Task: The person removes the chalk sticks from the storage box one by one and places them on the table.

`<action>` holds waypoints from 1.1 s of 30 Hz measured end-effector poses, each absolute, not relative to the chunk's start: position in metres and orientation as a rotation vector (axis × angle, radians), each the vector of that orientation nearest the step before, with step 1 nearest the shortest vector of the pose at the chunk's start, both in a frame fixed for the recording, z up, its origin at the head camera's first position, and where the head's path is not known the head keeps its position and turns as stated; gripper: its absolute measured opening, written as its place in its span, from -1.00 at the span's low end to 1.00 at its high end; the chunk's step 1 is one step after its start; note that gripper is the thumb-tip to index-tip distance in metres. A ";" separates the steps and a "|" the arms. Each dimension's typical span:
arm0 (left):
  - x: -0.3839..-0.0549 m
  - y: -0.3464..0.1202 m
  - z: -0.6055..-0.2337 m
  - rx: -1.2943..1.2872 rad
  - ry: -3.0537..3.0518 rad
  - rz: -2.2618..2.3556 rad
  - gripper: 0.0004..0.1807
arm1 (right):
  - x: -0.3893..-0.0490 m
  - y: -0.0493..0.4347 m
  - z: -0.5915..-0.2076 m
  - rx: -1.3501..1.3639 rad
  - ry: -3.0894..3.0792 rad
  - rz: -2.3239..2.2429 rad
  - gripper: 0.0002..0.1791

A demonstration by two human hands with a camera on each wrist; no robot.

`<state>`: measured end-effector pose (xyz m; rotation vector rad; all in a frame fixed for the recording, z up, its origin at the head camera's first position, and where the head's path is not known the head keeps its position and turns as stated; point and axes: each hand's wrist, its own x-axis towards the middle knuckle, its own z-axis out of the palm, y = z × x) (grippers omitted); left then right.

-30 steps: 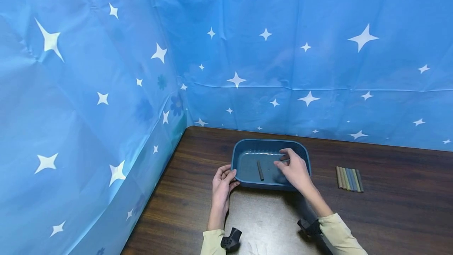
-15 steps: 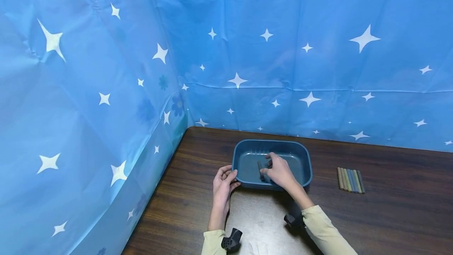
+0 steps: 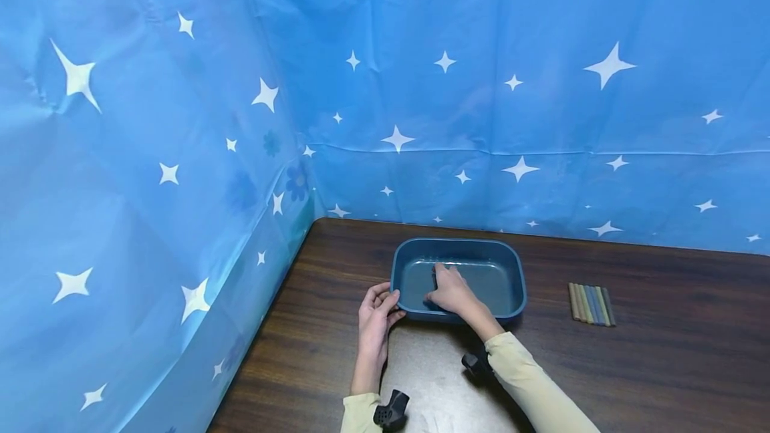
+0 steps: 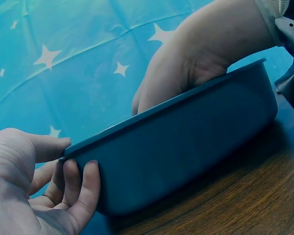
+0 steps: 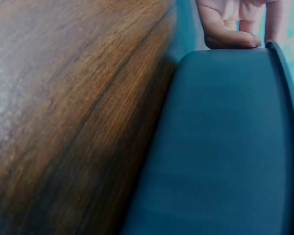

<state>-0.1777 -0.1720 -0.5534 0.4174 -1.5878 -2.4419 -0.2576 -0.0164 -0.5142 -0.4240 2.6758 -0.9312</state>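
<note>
A blue plastic tub [image 3: 517,279] stands upright on the dark wooden table. At its left end my left hand [image 3: 374,326] grips the rim, thumb on top and fingers curled against the outer wall, as the left wrist view shows. My right hand [image 3: 455,293] reaches down inside the tub, towards its left half. Between its thumb and fingers a small bit of a dark stick [image 3: 434,279] shows in the head view; the rest is covered. The tub wall hides the right fingertips in both wrist views, so I cannot tell whether they pinch the stick.
Several thin sticks [image 3: 591,304] in brown, yellow-green, blue and grey lie side by side on the table, right of the tub. A blue star-patterned sheet [image 3: 457,105] hangs along the table's back and left edges.
My right hand has moved left and down inside the tub, from its right side to over the dark stick, now mostly covered. The left hand keeps its grip on the tub.
</note>
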 end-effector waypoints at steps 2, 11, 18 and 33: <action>-0.178 -0.172 -0.554 0.425 -1.584 -2.443 -0.67 | -0.258 -0.019 -0.514 -0.431 2.681 -0.919 -0.18; -0.178 -0.173 -0.555 0.414 -1.587 -2.440 -0.67 | -0.262 -0.023 -0.514 -0.417 2.689 -0.848 -0.26; -0.177 -0.173 -0.554 0.418 -1.591 -2.442 -0.65 | -0.266 -0.015 -0.515 -0.476 2.668 -0.953 -0.54; -0.178 -0.173 -0.555 0.420 -1.576 -2.459 -0.66 | -0.266 0.047 -0.476 -0.303 2.165 -1.727 -0.44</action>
